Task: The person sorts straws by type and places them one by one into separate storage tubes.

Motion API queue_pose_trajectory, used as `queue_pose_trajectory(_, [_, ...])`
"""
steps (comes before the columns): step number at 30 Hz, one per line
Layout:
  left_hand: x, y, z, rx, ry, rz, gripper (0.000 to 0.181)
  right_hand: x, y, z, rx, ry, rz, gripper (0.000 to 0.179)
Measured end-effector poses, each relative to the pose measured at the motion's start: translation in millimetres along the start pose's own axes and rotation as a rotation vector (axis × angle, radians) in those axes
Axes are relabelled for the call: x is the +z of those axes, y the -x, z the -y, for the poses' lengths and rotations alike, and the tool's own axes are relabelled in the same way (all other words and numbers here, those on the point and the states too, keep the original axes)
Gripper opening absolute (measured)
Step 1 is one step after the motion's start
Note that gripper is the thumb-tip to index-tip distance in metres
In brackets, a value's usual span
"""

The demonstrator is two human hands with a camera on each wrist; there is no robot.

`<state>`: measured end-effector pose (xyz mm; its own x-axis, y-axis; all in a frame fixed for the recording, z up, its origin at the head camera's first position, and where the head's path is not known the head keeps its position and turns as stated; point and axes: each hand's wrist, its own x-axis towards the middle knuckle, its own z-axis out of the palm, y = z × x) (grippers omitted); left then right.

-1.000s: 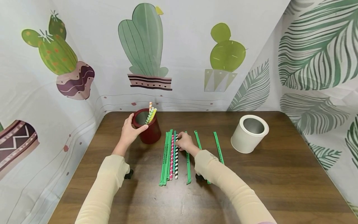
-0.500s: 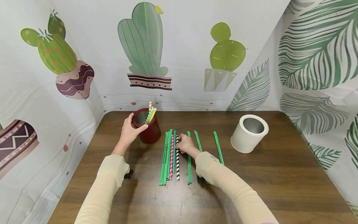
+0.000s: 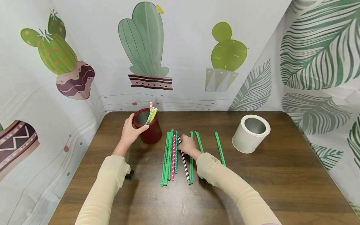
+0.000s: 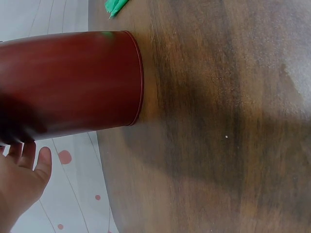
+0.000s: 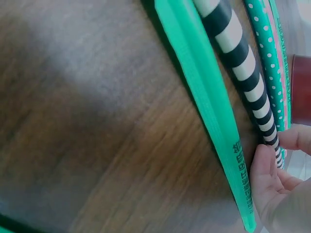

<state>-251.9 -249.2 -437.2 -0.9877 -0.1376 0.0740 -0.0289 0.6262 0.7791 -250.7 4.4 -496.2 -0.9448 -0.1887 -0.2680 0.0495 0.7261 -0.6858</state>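
My left hand holds a dark red pot near its rim, thumb on the near side. In the left wrist view, fingertips touch the pot's smooth wall. Orange-striped, green and yellow straws poke out of the pot. Between thumb and fingers, my right hand pinches the far end of a black-and-white striped paper straw, which lies slanted. A green-wrapped straw is just right of it. To its left lie a teal dotted straw and a pink dotted straw.
Several green-wrapped straws lie left of the dotted ones. Farther right are two more green-wrapped straws, one slanted and one nearer a white pot. The brown wooden table meets a cactus-print cloth at the back.
The striped straw has swung, its near end moving right towards the green-wrapped straw. My right hand has shifted slightly right, and that wrapped straw's far end has moved right too. My left hand stays put.
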Motion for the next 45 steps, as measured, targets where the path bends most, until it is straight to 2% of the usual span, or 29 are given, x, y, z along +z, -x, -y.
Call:
queue_pose_trajectory(15, [-3.4,0.5,-4.0,0.009,0.001,-0.003,0.097,-12,-1.4,1,0.046,-0.164,0.047,0.034])
queue_pose_trajectory(23, [-3.6,-0.6,-3.0,0.003,-0.007,-0.001,0.097,-31,-1.1,16,0.030,-0.320,0.060,0.035])
queue_pose_trajectory(32, [-3.5,1.4,-3.3,0.009,-0.003,-0.008,0.096,-48,3.2,35,0.009,-0.439,0.063,0.035])
queue_pose_trajectory(45, [-1.5,2.6,-3.3,0.004,0.004,0.002,0.096,-81,4.3,70,-0.151,-0.558,-0.026,0.029])
